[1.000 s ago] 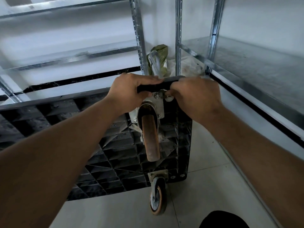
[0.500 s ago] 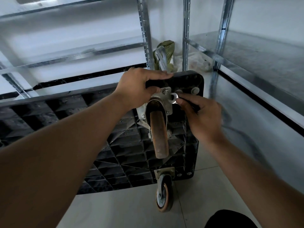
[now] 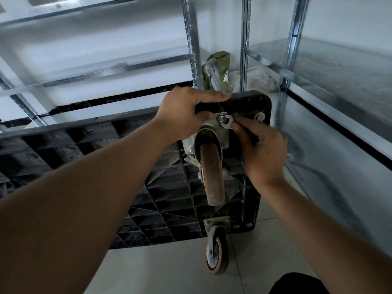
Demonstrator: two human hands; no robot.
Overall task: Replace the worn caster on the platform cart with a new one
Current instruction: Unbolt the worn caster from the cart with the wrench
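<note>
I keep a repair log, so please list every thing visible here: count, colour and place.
platform cart: one, black, tipped on its edge, ribbed underside toward the camera.
upper caster: one, rusty-brown wheel, grey bracket, at the cart's top corner.
lower caster: one, orange-rimmed wheel, at the cart's bottom corner.
wrench: one, silver, at a bolt of the upper caster's plate.
bag: one, green, behind the cart.
shelving racks: two, it seems, silver metal, behind and on the right.
floor: pale tiles, under the cart.
left hand: one, grips the cart's top edge.
right hand: one, holds the wrench.
</note>
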